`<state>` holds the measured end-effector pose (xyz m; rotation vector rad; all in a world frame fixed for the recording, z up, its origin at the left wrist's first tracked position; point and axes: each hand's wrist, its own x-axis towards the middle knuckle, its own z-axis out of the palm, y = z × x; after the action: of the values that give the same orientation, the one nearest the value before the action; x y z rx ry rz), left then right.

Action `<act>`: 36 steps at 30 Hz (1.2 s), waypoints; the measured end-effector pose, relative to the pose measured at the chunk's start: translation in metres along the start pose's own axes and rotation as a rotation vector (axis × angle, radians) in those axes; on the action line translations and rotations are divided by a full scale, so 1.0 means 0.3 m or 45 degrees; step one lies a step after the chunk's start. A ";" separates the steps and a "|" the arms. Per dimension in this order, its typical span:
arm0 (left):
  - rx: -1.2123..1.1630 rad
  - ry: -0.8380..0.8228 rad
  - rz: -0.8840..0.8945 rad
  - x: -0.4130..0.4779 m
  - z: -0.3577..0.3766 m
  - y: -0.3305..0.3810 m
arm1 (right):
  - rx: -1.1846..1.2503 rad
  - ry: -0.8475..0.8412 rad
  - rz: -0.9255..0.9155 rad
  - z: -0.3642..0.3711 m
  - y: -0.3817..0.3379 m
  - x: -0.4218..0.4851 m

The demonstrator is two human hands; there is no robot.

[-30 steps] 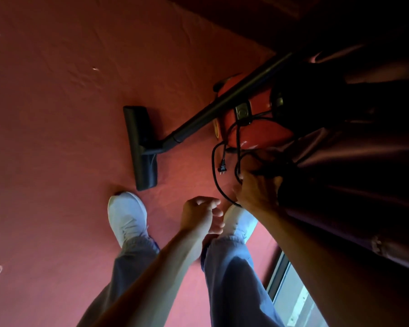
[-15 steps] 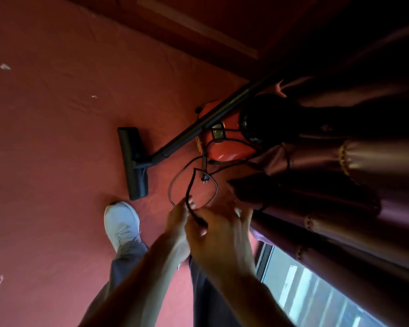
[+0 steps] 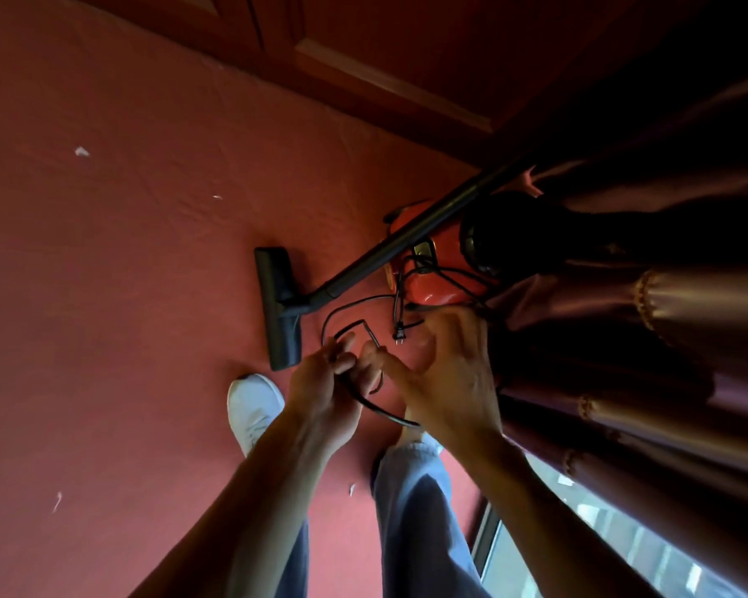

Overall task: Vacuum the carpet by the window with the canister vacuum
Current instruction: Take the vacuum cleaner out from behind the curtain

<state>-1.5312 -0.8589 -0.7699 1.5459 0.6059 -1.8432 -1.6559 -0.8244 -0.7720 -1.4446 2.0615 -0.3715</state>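
Note:
A red canister vacuum [image 3: 428, 291] sits on the red carpet [image 3: 126, 274], half under the curtain. Its black wand [image 3: 389, 248] slopes down to the black floor head [image 3: 279, 308] ahead of my left shoe. The black power cord [image 3: 346, 304] lies in loops between the vacuum and my hands, and its plug [image 3: 400, 337] hangs free. My left hand [image 3: 326, 381] grips a bunch of cord loops. My right hand [image 3: 445, 373] is just right of it with fingers stretched toward the plug. The cord runs past its thumb and under its palm.
A dark purple curtain [image 3: 644, 338] hangs along the right, with the window [image 3: 600, 550] below it. Dark wood panelling [image 3: 363, 49] runs along the far edge of the carpet. Small white scraps [image 3: 81, 151] lie on the carpet. My white shoe [image 3: 253, 407] stands behind the floor head.
My right hand rose from the cord at the curtain to join my left hand on the loops. Its fingers have now stretched out toward the plug, while my left hand keeps the loops.

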 end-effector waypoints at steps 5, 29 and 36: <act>0.226 -0.025 0.166 0.044 -0.025 0.051 | 0.020 0.400 0.075 0.046 0.137 0.218; 0.652 0.107 0.059 0.018 -0.062 -0.049 | 0.277 -0.247 0.151 0.035 -0.051 -0.111; 0.517 -0.034 0.141 -0.045 -0.072 0.008 | 0.413 -0.441 0.220 0.016 -0.218 -0.244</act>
<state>-1.5135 -0.8427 -0.7607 1.7657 0.1300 -1.9808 -1.5858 -0.7807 -0.7186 -1.0468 1.7369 -0.3395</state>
